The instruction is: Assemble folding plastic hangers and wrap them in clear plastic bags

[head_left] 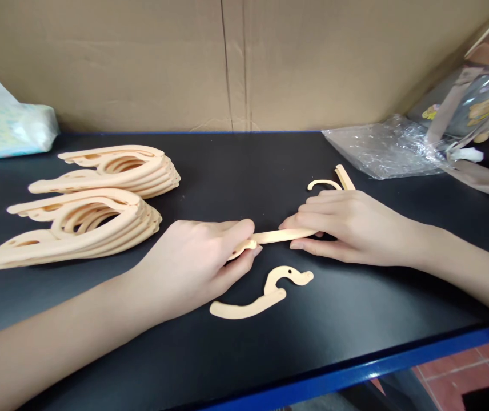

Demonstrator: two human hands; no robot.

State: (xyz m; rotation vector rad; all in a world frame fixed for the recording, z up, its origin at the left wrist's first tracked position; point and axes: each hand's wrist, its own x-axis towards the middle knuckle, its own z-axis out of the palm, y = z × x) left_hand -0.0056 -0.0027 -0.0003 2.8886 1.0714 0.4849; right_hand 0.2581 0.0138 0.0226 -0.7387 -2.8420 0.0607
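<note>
My left hand (pixel 208 254) is closed on one end of a cream plastic folding clothes hanger piece (pixel 276 236), thumb on top. The fingers of my right hand (pixel 347 225) pinch its long straight arm at the other end; the palms hide part of it. On the table just in front of my hands lies a loose hanger part (pixel 248 308), with a curved arm and a swan-neck piece with a small hole. Beyond my right hand, a thin hook (pixel 325 183) and a short arm (pixel 345 177) stick out, partly covered by the hand.
Two stacks of cream hangers, a nearer stack (pixel 99 228) and a farther stack (pixel 137 165), lie to the left. A tissue pack (pixel 17 128) is at the far left. Clear plastic wrap (pixel 385 148) and a transparent bag (pixel 476 103) occupy the back right. Cardboard (pixel 141 68) stands behind.
</note>
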